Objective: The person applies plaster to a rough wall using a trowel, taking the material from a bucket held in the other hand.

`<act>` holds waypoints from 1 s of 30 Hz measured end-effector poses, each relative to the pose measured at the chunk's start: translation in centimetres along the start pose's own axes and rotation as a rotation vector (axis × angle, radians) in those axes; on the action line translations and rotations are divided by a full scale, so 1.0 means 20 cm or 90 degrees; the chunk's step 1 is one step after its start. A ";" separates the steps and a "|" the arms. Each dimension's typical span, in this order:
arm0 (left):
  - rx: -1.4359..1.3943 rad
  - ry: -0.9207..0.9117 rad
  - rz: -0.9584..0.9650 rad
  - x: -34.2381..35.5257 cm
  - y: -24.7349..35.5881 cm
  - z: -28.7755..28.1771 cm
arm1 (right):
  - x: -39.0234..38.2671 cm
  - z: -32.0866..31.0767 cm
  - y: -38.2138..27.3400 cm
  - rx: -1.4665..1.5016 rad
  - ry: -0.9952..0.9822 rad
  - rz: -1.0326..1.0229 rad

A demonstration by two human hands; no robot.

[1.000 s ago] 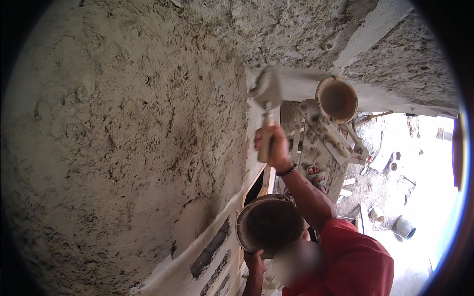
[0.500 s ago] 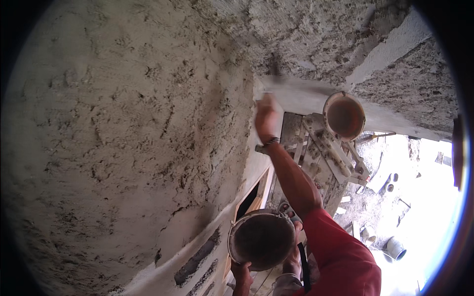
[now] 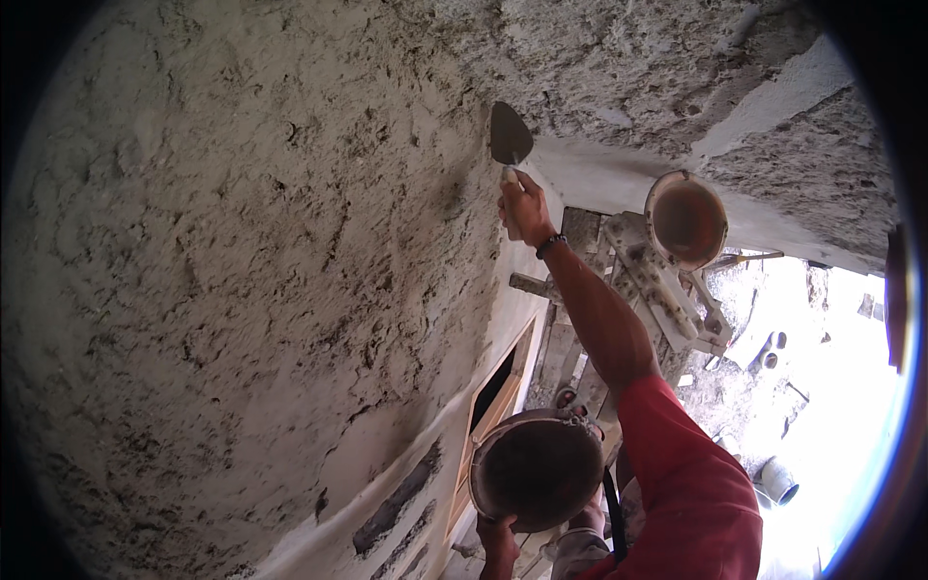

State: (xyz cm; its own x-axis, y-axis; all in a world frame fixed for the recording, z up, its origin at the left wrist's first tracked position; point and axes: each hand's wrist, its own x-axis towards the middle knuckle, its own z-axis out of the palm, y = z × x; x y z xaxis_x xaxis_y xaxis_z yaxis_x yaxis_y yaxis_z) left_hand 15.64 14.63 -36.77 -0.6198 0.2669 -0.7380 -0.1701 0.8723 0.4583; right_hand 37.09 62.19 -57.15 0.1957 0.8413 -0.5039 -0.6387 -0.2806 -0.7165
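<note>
Right hand point(image 3: 525, 209) curls round a trowel point(image 3: 509, 133) at the corner of a rough wall point(image 3: 290, 261); left hand point(image 3: 497, 537) clasps a held bucket point(image 3: 478, 488), contents too dark to tell. Another bucket point(image 3: 700, 246), reddish-brown inside, sits near planks point(image 3: 667, 307).

Got grey leaf-bladed trowel point(image 3: 510, 137), tip up at rough wall corner point(image 3: 474, 108), can't confirm contact; also got round bucket point(image 3: 522, 417), mouth toward camera, dark inside, lower in view, well apart
</note>
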 end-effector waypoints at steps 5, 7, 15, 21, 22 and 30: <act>0.008 0.004 -0.031 -0.03 0.01 0.00 | -0.05 0.10 -0.04 0.032 -0.056 -0.034; -0.005 -0.008 0.006 -0.05 0.00 -0.01 | -0.12 0.15 -0.03 0.041 -0.065 -0.041; 0.034 0.001 -0.017 -0.04 0.01 -0.03 | -0.37 0.25 -0.06 0.080 -0.096 -0.077; -0.054 -0.049 0.067 0.03 -0.05 -0.08 | -0.67 0.26 -0.20 0.283 -0.251 0.088; -0.069 -0.059 0.067 0.03 -0.05 -0.09 | -0.74 0.24 -0.23 0.343 -0.293 0.100; 0.023 -0.097 0.115 0.05 0.05 -0.11 | -1.19 -0.16 -0.71 0.269 0.118 -0.270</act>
State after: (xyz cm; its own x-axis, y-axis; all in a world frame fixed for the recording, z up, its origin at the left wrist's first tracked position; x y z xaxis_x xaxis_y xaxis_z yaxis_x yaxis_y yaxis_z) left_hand 13.15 14.79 -35.86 -0.5141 0.4763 -0.7133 -0.0374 0.8184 0.5734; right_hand 43.82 44.71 -36.54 0.5980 0.7349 -0.3199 -0.7090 0.2989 -0.6388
